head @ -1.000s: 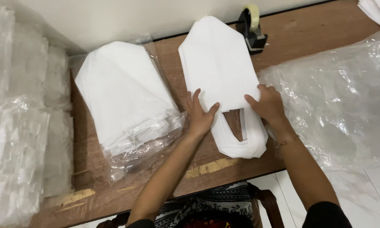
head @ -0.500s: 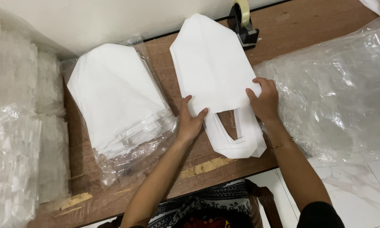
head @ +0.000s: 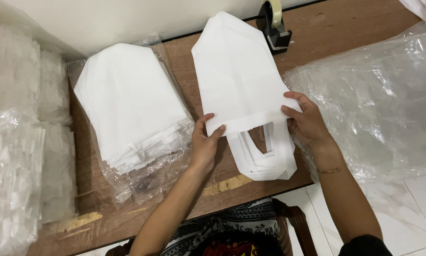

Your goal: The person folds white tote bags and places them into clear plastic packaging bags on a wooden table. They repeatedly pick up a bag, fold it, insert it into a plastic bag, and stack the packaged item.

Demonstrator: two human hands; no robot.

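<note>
On the wooden table (head: 184,61) | bagged stack of white bags (head: 127,104) lies left | left hand (head: 204,144) pinches the small pile of white bags' (head: 239,76) near-left edge | right hand (head: 307,121) grips its right edge | clear plastic sheet (head: 378,104) far right

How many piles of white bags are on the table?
2. One pile lies on clear plastic at the left; the other pile is in the middle, held by the left hand and right hand. Others may be hidden.
</note>
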